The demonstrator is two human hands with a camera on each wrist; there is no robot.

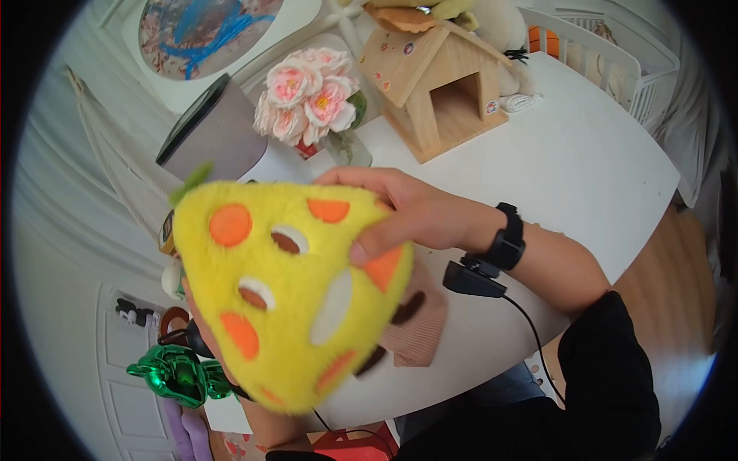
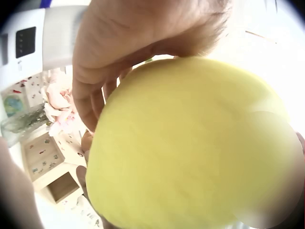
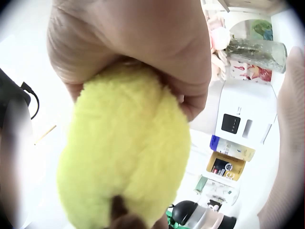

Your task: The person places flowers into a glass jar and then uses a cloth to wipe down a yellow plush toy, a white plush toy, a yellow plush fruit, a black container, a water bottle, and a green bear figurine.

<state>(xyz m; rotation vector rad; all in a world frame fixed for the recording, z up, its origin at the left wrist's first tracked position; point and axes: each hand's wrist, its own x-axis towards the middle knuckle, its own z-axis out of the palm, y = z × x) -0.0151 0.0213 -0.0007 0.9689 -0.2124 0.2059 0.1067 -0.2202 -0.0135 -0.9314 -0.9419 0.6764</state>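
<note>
The yellow plush cheese wedge [image 1: 288, 296] fills the lower left of the head view, held up in the air above the near edge of the white table [image 1: 600, 169]. The right hand [image 1: 403, 211] grasps its upper right corner, thumb pressed on an orange patch. The left hand [image 2: 124, 52] curls around the far side, as the left wrist view shows; in the head view it is almost wholly hidden behind the toy.

To hold it well, both hands should keep a soft, even squeeze on opposite sides, so the plush neither slips nor twists.

A brown knitted piece [image 1: 419, 326] peeks out below the wedge; what it is cannot be told. Beyond, in the upper middle, stand pink flowers [image 1: 307, 92] and a wooden toy house [image 1: 434, 77]. A shiny green figure [image 1: 177, 374] at lower left is partly cut off.
</note>
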